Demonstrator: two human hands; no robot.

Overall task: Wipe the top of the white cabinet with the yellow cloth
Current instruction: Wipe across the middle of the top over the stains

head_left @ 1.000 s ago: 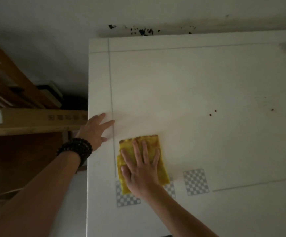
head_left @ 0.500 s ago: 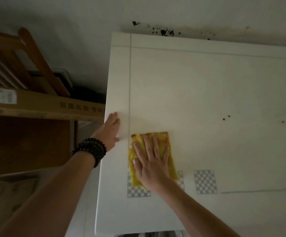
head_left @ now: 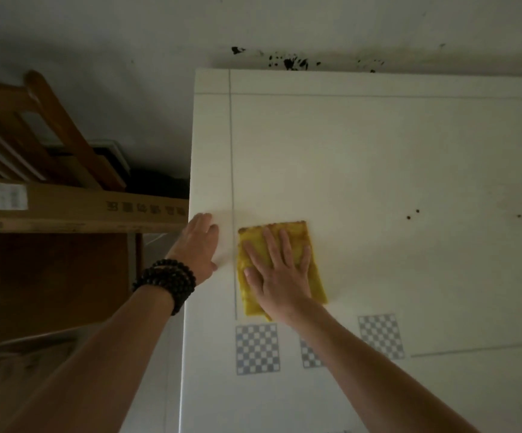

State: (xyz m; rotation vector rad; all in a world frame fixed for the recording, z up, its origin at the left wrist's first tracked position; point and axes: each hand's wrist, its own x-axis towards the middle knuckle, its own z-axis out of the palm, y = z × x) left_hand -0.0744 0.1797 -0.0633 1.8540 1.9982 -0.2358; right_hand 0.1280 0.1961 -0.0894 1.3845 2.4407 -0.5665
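The white cabinet top (head_left: 378, 170) fills the right of the head view. A folded yellow cloth (head_left: 297, 235) lies flat on it near the left edge. My right hand (head_left: 276, 270) presses palm-down on the cloth with fingers spread, covering its middle and lower part. My left hand (head_left: 198, 242) rests flat on the cabinet's left edge strip, just left of the cloth, holding nothing; a dark bead bracelet sits on that wrist.
Checkered marker squares (head_left: 257, 350) are stuck near the front edge. Small dark specks (head_left: 412, 214) dot the top to the right. Black stains (head_left: 290, 62) mark the wall behind. A long cardboard box (head_left: 97, 209) and wooden frame (head_left: 53, 120) stand left of the cabinet.
My right hand and the cloth have slid slightly away from me, off the checkered squares. My left hand's fingers have drawn together on the edge. The view has shifted left.
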